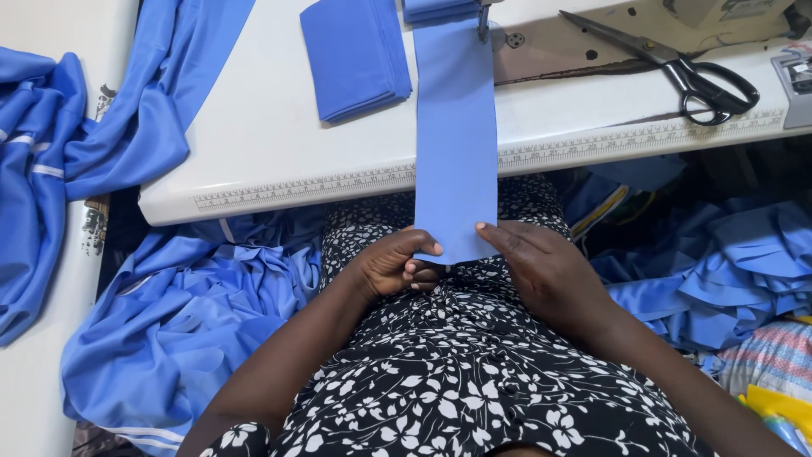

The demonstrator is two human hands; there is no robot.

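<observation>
A long blue fabric strip (455, 135) runs from under the sewing machine's presser foot (484, 21) over the table's front edge down to my lap. My left hand (391, 264) pinches the strip's lower left corner, thumb on top. My right hand (545, 271) holds the lower right corner, fingers laid flat on the cloth. Both hands rest over my black-and-white flowered dress.
A folded stack of blue pieces (355, 55) lies on the white table (271, 152), which has a ruler along its front edge. Black scissors (685, 72) lie at the right. Heaps of blue cloth (186, 313) fill both sides of my lap.
</observation>
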